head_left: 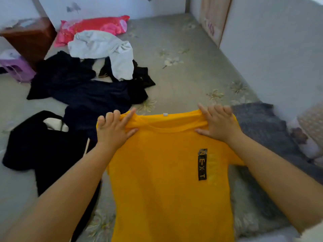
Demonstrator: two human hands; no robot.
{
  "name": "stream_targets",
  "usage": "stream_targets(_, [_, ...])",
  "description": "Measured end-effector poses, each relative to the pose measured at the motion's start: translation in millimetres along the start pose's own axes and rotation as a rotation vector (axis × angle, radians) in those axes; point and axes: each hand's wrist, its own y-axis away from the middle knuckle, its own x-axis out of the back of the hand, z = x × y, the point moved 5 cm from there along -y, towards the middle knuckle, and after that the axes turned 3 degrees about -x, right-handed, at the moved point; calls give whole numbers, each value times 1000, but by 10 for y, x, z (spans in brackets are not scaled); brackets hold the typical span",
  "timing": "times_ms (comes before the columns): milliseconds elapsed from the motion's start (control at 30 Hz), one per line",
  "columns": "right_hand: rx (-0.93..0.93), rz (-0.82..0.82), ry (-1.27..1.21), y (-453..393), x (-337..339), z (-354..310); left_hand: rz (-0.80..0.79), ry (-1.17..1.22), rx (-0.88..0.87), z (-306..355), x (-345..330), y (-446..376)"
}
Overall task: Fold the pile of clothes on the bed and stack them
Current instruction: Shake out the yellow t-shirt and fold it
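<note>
Two hands, left [113, 131] and right [218, 124], pinch the shoulders of a yellow cotton T-shirt [162, 180] spread over the grey floral bed sheet [183, 81]. Unfolded black garments [78, 95] and a white garment [103, 48] lie beyond.

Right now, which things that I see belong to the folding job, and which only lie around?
For the job: yellow T-shirt, held at the shoulders by left hand and right hand; white garment; dark clothes pile; black garment.

Just lying about: pink pillow; brown cabinet; purple basket; grey blanket.
</note>
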Motion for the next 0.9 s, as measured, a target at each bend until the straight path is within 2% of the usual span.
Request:
stream_targets(67, [6, -83, -54, -167, -464, -41, -92, 49, 20, 73, -484, -102])
stream_targets(167, [3, -147, -107, -398, -1072, -75, -141, 73, 31, 212, -995, -324])
stream_targets(333, [-50, -137, -161, -806, -1767, -112, -50, 65, 2, 227, -1746, -727])
stream_targets(533, [-68, -104, -132, -1304, -2419, -416, -37, 76, -16, 156, -2607, -1049])
stream_targets(600, [-66, -133, -147, -1315, -2705, -534, -132, 78, 15, 234, -2877, -1006])
stream_targets(633, [-76, -158, -167, -1283, -2818, -556, -247, 110, 86, 255, -3001, -968])
stream_targets(667, [-102, -166, -205, -1236, -2888, -540, -367, 151, 175, 271, -3133, -902])
stream_targets(733, [-209, -142, -343, -1065, -2945, -369, -442, 269, 317, 284, -3260, -798])
stream_targets(800, [-414, -139, -475, -768, -2945, -51, -424, 325, 365, 288, -3242, -778])
stream_targets(900, [-606, -130, -501, -269, -2932, 381, -321, 379, 328, 409, -3147, -775])
